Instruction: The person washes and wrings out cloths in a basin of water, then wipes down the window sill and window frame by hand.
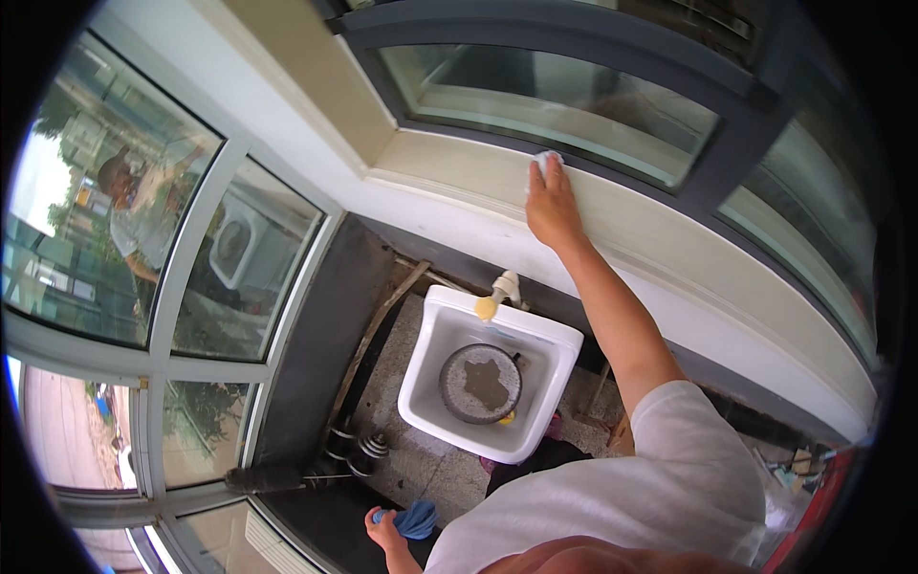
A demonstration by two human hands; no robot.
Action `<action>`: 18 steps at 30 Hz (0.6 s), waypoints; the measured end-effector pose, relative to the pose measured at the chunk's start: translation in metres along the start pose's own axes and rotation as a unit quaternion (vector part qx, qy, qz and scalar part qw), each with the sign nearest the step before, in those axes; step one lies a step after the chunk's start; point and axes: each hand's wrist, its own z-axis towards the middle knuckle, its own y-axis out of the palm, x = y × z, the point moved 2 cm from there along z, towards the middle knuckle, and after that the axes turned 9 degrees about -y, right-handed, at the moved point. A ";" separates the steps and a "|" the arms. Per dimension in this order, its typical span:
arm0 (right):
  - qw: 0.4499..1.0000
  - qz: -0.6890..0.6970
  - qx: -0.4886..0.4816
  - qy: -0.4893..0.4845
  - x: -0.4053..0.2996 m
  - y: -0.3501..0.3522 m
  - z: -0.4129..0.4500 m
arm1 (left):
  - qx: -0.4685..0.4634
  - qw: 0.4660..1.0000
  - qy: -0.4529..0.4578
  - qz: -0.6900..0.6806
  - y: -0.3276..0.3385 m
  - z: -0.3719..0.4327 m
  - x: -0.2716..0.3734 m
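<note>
My right hand [552,204] reaches far forward and presses a crumpled white cloth or tissue [548,159] onto the cream window sill [459,163]. The cloth lies against the foot of the dark grey window frame [502,138], and my fingers cover part of it. Down at the lower left, my left hand [384,532] is closed around a bunched blue cloth [416,519], held low beside my body. Between the two hands stands a white sink [459,443], with a round dark-rimmed basin [479,384] of foamy, murky water inside.
A tap [507,285] with a yellow piece [485,308] on its end overhangs the sink's back edge. White-framed windows [161,251] rise on the left. Dumbbells [371,448] and a dark fluffy duster [265,479] are at lower left. Assorted clutter [789,473] lies at right.
</note>
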 end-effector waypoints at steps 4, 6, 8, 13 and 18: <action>0.997 0.060 0.003 -0.058 -0.050 0.040 0.058 | 0.115 0.991 -0.048 0.056 -0.036 -0.028 -0.011; 0.989 0.119 0.001 -0.086 -0.097 0.060 0.087 | 0.127 0.984 -0.025 0.118 -0.158 0.026 -0.153; 0.989 0.110 -0.009 -0.100 -0.110 0.089 0.110 | 0.132 0.965 -0.083 0.211 -0.175 0.006 -0.190; 0.976 0.151 -0.062 -0.146 -0.135 0.103 0.159 | 0.176 0.933 -0.171 0.263 -0.138 -0.036 -0.144; 0.970 0.182 -0.062 -0.147 -0.146 0.118 0.177 | 0.184 0.929 -0.166 0.273 -0.125 -0.047 -0.113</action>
